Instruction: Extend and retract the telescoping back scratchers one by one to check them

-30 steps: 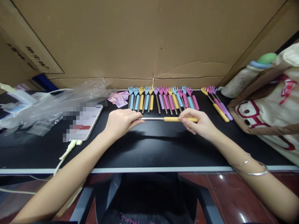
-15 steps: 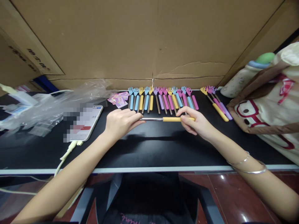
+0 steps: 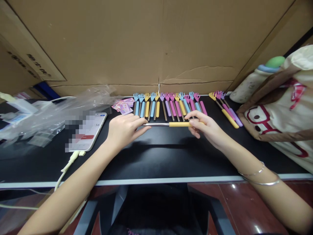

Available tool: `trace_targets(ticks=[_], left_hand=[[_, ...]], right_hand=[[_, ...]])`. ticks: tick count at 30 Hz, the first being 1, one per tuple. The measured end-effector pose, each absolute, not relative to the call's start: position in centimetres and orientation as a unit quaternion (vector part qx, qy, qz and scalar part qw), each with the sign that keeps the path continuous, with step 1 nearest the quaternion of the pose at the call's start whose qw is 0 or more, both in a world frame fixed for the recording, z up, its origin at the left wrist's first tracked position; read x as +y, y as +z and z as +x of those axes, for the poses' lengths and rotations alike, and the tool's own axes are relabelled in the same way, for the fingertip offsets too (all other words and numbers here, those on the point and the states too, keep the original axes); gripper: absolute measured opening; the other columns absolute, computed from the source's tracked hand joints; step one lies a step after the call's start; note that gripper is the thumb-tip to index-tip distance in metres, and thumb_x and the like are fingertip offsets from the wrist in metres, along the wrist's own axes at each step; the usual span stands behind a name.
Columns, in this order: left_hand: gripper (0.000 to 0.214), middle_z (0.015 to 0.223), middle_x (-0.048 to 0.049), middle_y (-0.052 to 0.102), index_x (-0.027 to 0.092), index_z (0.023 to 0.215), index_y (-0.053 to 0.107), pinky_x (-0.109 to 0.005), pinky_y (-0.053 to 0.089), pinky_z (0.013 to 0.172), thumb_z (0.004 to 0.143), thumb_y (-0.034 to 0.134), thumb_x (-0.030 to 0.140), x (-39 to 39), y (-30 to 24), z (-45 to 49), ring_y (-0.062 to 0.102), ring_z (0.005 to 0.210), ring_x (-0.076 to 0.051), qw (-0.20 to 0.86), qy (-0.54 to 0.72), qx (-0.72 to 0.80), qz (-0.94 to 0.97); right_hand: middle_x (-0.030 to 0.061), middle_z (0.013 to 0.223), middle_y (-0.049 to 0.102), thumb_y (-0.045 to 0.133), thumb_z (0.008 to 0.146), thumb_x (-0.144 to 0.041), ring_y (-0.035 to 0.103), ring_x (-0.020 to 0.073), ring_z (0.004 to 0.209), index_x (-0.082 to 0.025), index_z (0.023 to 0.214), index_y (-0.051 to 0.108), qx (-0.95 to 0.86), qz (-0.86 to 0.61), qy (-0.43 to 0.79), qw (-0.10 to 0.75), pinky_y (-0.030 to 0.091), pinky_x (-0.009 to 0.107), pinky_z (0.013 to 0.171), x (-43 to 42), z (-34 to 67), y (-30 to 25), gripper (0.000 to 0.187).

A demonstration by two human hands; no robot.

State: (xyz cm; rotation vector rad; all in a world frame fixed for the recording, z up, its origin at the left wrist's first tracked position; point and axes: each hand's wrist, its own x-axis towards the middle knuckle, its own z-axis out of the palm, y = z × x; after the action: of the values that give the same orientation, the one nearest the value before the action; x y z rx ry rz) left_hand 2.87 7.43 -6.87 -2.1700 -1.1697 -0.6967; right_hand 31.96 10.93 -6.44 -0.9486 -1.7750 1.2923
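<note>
Between my two hands a back scratcher [image 3: 179, 124] with a yellow handle and a silver metal rod lies level above the black table. My left hand [image 3: 124, 129] is closed around the rod's left end, and any claw head there is hidden by the fingers. With thumb and fingers, my right hand [image 3: 204, 127] pinches the yellow handle near its right end. Just behind the hands, a row of back scratchers [image 3: 172, 107] in blue, yellow, purple and pink lies with claws toward the cardboard. Farther right is a small group of three back scratchers [image 3: 228, 112], yellow, pink and purple.
Left of my hands lie a phone [image 3: 94, 137] with a charging cable [image 3: 70, 161], clear plastic bags [image 3: 61, 112] and small pink-purple cards [image 3: 124, 106]. A bottle [image 3: 254, 81] and a cloth bag [image 3: 276, 120] stand at right. Cardboard [image 3: 137, 42] walls the back.
Both hands keep their hold on the yellow-handled back scratcher, which has barely moved. The whole view has shifted slightly, and the digits on the phone screen differ.
</note>
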Motion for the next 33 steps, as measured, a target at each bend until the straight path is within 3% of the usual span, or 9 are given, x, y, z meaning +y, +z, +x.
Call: trace_targets(ticks=[10, 15, 26, 33], left_hand=[[0.028, 0.062, 0.0020, 0.063, 0.024, 0.083, 0.069, -0.027, 0.030, 0.052, 0.092, 0.052, 0.044, 7.3, -6.6, 2.7, 0.060, 0.062, -0.014, 0.263, -0.263, -0.464, -0.804], [0.027, 0.061, 0.0021, 0.063, 0.025, 0.083, 0.070, -0.026, 0.031, 0.053, 0.092, 0.053, 0.045, 7.2, -6.7, 2.8, 0.058, 0.061, -0.014, 0.224, -0.263, -0.476, -0.809], [0.031, 0.065, 0.0011, 0.068, 0.025, 0.084, 0.070, -0.028, 0.030, 0.054, 0.094, 0.050, 0.045, 7.5, -7.4, 2.7, 0.060, 0.064, -0.014, 0.206, -0.246, -0.458, -0.829], [0.031, 0.064, 0.0012, 0.068, 0.025, 0.082, 0.070, -0.027, 0.032, 0.054, 0.093, 0.050, 0.046, 7.5, -7.4, 2.6, 0.061, 0.061, -0.014, 0.229, -0.252, -0.455, -0.823]], right_hand=[[-0.0038, 0.063, 0.054, 0.061, 0.087, -0.042, 0.051, 0.0094, 0.055, -0.018, 0.097, 0.053, -0.740, -0.378, 0.403, 0.384, 0.044, 0.023, 0.058, 11.2, 32.5, -6.1, 0.027], [-0.0035, 0.066, 0.053, 0.060, 0.089, -0.041, 0.053, 0.0103, 0.058, -0.018, 0.101, 0.053, -0.771, -0.349, 0.414, 0.336, 0.044, 0.024, 0.059, 11.0, 32.6, -5.9, 0.027], [-0.0088, 0.053, 0.043, 0.052, 0.094, -0.043, 0.042, 0.0072, 0.043, -0.016, 0.102, 0.050, -0.782, -0.335, 0.445, 0.279, 0.034, 0.022, 0.049, 11.1, 32.7, -6.2, 0.028], [-0.0109, 0.049, 0.038, 0.054, 0.093, -0.044, 0.035, 0.0056, 0.036, -0.017, 0.101, 0.049, -0.758, -0.346, 0.463, 0.302, 0.025, 0.020, 0.040, 11.3, 32.6, -7.0, 0.029]])
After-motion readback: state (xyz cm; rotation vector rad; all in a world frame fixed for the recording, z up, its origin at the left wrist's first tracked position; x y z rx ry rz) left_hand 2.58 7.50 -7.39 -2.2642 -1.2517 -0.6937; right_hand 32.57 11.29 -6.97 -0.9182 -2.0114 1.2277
